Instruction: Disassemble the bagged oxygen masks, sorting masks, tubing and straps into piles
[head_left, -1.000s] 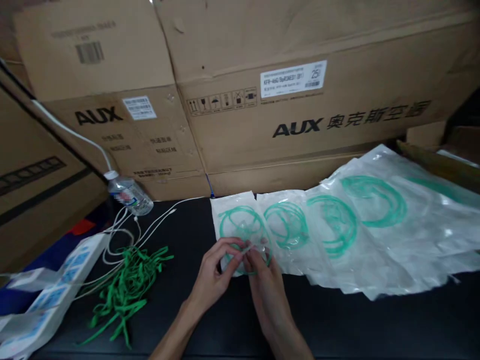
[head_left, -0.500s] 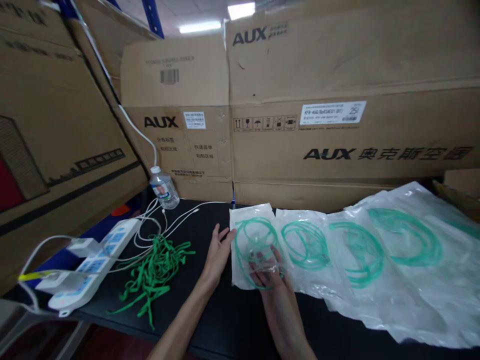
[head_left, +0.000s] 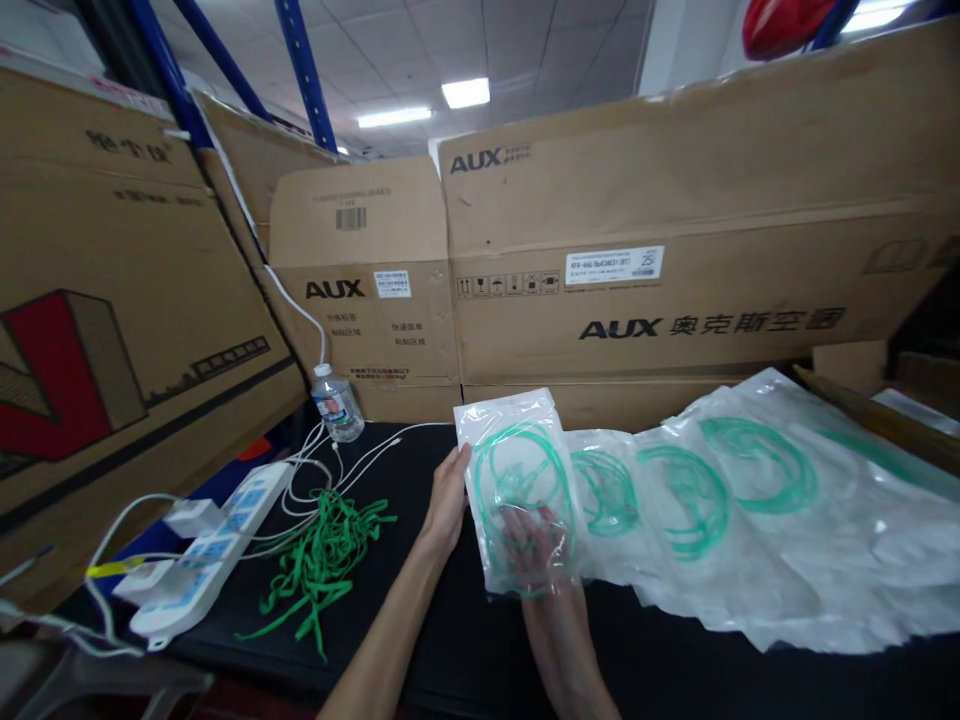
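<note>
A clear-fronted plastic bag (head_left: 517, 410) with coiled green tubing (head_left: 484, 500) in it is raised at a tilt above the black table. My left hand (head_left: 447, 500) pinches its left edge between thumb and fingers. The curled fingers of my right hand (head_left: 536, 535) show through the film at the bag's lower part, over the middle of the coil. Whether that hand is inside the bag or behind it, and what its fingertips grip, I cannot make out. Right of it lie several similar bags of coiled green tubing (head_left: 686, 500), overlapping in a row.
A tangle of green strips (head_left: 319, 555) lies left of my arms. Beyond it are a white power strip (head_left: 217, 550) with adapters and cables, and a plastic bottle (head_left: 337, 405). Cardboard panels (head_left: 525, 350) stand along the back and left of the black table (head_left: 480, 660).
The bag has been lifted and tilted, and my left hand now grips its edge where its fingers were spread beside it. My view has tipped upward.
</note>
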